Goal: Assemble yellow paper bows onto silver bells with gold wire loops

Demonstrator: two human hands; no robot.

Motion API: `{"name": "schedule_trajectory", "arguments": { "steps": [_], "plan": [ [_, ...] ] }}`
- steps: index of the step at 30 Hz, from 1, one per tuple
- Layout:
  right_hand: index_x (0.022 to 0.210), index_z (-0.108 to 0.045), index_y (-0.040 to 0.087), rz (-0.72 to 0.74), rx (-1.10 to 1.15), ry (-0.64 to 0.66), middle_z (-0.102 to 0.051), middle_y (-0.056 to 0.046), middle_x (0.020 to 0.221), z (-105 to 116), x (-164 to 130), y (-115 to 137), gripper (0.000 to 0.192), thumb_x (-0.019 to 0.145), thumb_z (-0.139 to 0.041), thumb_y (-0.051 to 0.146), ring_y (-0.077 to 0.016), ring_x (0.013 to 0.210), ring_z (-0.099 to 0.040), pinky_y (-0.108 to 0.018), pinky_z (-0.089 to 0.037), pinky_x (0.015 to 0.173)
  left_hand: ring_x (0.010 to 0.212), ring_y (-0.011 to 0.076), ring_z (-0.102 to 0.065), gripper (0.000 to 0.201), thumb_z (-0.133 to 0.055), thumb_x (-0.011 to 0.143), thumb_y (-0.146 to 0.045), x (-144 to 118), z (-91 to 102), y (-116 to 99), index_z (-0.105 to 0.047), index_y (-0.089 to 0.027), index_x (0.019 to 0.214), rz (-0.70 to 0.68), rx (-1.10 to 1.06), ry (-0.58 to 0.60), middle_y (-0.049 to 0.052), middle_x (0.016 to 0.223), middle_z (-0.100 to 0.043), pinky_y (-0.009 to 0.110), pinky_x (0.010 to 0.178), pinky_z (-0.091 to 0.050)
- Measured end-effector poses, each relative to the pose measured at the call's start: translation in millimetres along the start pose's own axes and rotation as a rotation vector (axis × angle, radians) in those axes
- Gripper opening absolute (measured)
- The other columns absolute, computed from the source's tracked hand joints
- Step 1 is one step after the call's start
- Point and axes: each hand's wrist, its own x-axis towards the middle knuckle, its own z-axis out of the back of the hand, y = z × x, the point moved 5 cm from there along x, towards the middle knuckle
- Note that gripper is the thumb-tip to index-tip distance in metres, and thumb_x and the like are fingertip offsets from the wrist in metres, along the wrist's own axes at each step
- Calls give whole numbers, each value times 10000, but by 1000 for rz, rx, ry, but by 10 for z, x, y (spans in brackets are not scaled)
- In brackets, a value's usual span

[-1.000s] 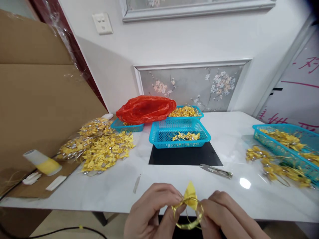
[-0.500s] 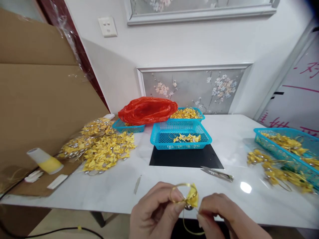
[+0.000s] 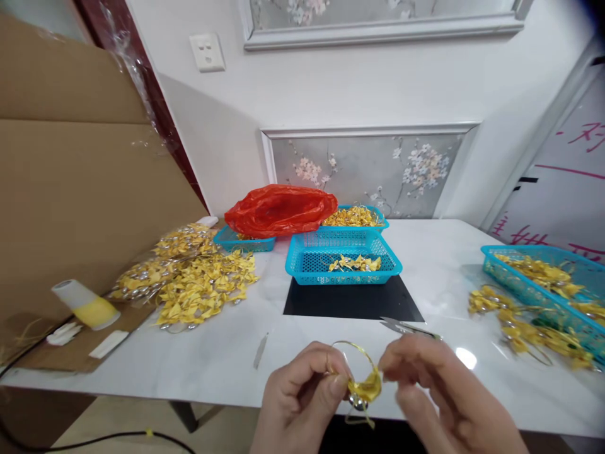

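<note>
Yellow ornament (image 3: pixel 371 386) is being pinched by the left hand (image 3: pixel 305 394) above the tabletop edge (image 3: pixel 212 397), right hand (image 3: pixel 437 381) spread alongside

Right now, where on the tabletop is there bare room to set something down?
Bare tabletop lies between the black mat and the rightmost basket, and in front of the yellow pile. It is crowded at the back, around the red bag.

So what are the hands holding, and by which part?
The left hand pinches the yellow ribbon piece by its left edge, near a silver ball. The right hand is open beside it; contact unclear.
</note>
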Motion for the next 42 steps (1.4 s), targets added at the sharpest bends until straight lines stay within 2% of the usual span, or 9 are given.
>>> {"name": "schedule_trajectory", "arguments": {
  "steps": [3,6,11,15,22,25,31,36,42],
  "plan": [
    [919,-612,231,-164,235,222,-561,31,687,-72,54,-226,130,964,-521,313,-105,598,-571,-154,-487,539,613,112,-565,190,-726,838,-315,11,-49,63,-743,-177,709,127,-164,27,17,705,-620,190,563,-515],
    [838,-601,191,-457,669,418,-502,39,646,-358,-39,-383,256,917,-600,434,-91,551,-479,-176,-434,517,525,85,-559,214,-763,793,-372,-3,-96,113,-754,-172,717,275,-246,63,8,687,-612,166,444,-527],
    [813,-567,183,-669,1169,484,-589,16,705,-698,-215,-407,355,772,-772,470,-83,540,-515,-199,-412,534,441,45,-544,250,-815,730,-388,-25,-93,131,-739,-153,693,396,-201,69,-8,635,-635,126,415,-510],
    [794,-597,166,-726,1212,601,-613,0,703,-707,-217,-435,333,770,-791,435,-85,575,-522,-204,-392,565,421,54,-580,339,-831,673,-463,-26,-41,173,-727,-141,669,457,-101,74,-1,633,-670,124,409,-494],
    [762,-583,144,-731,1071,631,-550,1,657,-565,-109,-358,331,803,-763,420,-91,573,-469,-212,-316,536,504,77,-584,314,-800,715,-462,-9,-53,77,-747,-155,673,448,19,113,4,653,-680,160,492,-521],
    [733,-574,148,-725,1098,587,-530,8,642,-580,-107,-328,337,783,-777,412,-97,577,-457,-211,-328,535,509,81,-583,314,-788,725,-465,-7,-76,26,-742,-162,655,445,64,139,-11,655,-642,162,488,-504],
    [673,-565,153,-956,1342,151,-468,66,613,-633,-37,-569,310,684,-866,229,-41,522,-426,-130,-372,462,497,84,-568,451,-751,703,-577,-52,-105,107,-687,-135,642,510,144,252,-10,606,-597,172,493,-471],
    [811,-599,189,-1059,1409,-8,-620,30,856,-538,5,-693,359,630,-907,228,-59,673,-613,-115,-515,503,450,76,-594,403,-762,720,-534,-36,-107,60,-663,-145,682,542,66,165,-4,604,-664,161,471,-496],
    [803,-608,158,-1031,1424,-148,-600,38,733,-400,64,-709,400,559,-921,106,-2,515,-521,-55,-495,459,479,78,-636,394,-778,715,-516,-37,-106,18,-658,-141,711,598,54,143,-9,627,-690,142,479,-500]
  ]
}}
